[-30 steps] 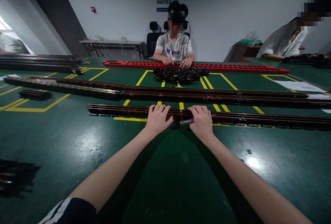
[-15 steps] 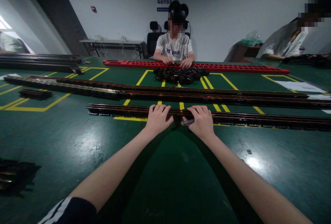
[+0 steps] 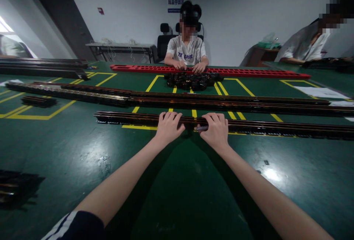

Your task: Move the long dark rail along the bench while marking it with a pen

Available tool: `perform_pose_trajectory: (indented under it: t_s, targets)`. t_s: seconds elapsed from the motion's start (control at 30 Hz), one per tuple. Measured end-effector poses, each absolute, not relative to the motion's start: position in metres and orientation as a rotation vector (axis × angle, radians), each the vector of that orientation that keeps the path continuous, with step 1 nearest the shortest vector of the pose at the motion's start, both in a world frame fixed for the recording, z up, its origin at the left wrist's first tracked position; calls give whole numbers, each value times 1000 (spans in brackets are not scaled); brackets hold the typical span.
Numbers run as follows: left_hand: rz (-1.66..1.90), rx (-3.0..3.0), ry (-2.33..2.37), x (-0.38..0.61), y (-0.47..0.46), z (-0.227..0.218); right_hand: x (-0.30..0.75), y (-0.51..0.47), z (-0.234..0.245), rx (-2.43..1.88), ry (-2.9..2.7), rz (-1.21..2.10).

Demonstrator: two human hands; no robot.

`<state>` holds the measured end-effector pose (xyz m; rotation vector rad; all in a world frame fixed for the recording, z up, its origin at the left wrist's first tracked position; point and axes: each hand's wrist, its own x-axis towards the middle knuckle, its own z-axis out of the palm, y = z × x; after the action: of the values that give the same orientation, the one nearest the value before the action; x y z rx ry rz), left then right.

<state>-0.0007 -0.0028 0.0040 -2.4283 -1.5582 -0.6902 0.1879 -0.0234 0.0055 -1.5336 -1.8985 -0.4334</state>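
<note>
A long, dark bundle of thin strips [image 3: 132, 118] lies crosswise in front of me on the green table. My left hand [image 3: 169, 126] grips it just left of the middle, fingers curled over the far side and thumb at the near side. To the right, my right hand [image 3: 215, 131] is wrapped over the same bundle. A short greyish cylinder [image 3: 202, 128] sticks out leftward between its thumb and fingers; its kind is unclear. Between the hands a short stretch of the bundle shows. The fingertips are hidden behind it.
More long dark strips [image 3: 221, 101] lie just beyond, with a dark heap of parts [image 3: 190, 80] and a red slotted rail [image 3: 249, 72] farther off. A co-worker [image 3: 186, 50] has both hands at that rail. Short dark bundles [image 3: 38, 101] [image 3: 16, 188] lie left.
The cylinder in my right hand has turned closer to level. The dark bundle's left end sits very slightly farther right. Both hands stay in nearly the same place.
</note>
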Motion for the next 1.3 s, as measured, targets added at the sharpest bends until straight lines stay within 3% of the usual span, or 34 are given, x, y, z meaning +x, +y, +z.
perform_pose_trajectory:
  t_s: [1.3]
  targets:
    - [-706,-2429,-1558,-1,-2,3,189,-20,2,-1536,-1969,-484]
